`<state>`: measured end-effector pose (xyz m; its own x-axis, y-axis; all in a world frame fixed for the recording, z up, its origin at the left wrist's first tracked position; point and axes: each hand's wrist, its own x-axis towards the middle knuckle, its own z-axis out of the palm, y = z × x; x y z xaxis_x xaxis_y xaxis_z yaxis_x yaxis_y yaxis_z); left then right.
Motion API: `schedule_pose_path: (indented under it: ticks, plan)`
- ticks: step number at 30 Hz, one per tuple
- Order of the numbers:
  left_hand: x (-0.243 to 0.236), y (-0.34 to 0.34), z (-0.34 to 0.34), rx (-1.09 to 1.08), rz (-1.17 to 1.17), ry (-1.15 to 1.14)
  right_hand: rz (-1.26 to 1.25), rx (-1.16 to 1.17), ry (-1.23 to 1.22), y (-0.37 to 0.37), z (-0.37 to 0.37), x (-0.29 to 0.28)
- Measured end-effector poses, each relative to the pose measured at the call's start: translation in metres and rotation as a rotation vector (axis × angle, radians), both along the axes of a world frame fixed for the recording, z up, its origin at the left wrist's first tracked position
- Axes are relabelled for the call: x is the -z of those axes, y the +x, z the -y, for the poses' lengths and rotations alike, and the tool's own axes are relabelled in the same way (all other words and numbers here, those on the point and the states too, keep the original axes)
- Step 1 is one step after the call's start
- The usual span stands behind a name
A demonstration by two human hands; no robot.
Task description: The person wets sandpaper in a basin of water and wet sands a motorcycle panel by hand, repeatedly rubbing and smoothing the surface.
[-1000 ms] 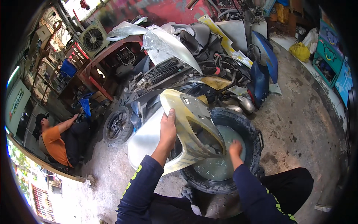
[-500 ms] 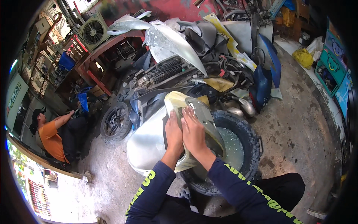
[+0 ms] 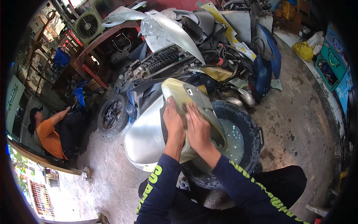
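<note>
A large curved motorcycle body panel [image 3: 145,138], bare silver on its left side and yellowish toward the top, is tilted over the near part of a black tub [image 3: 250,158]. Cloudy water [image 3: 234,140] shows inside the tub. My left hand [image 3: 174,127] grips the panel around its dark middle opening, thumb up on the surface; its other fingers are mostly hidden. Close beside it, my right hand [image 3: 199,130] lies on the yellowish part with fingers stretched out, slightly blurred. Whether anything thin is under that palm, I cannot see.
Behind the tub is a heap of motorcycle fairings [image 3: 175,33], with a shock absorber spring [image 3: 162,61] and blue panels [image 3: 263,72]. A wheel [image 3: 113,115] lies left of the panel. At far left, a person in an orange shirt [image 3: 52,138] sits on the floor.
The panel's top end has shifted slightly up and left, with both hands still on it. My right hand has slid a little down and right over the surface.
</note>
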<state>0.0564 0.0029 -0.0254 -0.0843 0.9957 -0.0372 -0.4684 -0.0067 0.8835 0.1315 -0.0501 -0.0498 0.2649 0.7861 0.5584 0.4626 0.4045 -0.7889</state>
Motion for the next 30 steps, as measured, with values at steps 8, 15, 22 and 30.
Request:
schedule_pose_path:
  ticks: [8,15,22,30]
  plan:
    - [-0.004,0.01,0.004,-0.048,-0.043,-0.014,0.024,0.09,-0.05,0.004,0.001,0.014]
    - [0.009,0.0,-0.001,0.008,-0.004,-0.037,0.02,0.025,-0.032,0.01,0.004,0.02]
    - [0.003,-0.005,0.007,0.211,0.216,0.011,0.042,-0.009,-0.018,0.005,-0.025,-0.013]
    - [0.004,-0.007,0.011,0.204,0.198,-0.03,0.092,0.104,-0.09,-0.001,-0.031,-0.019]
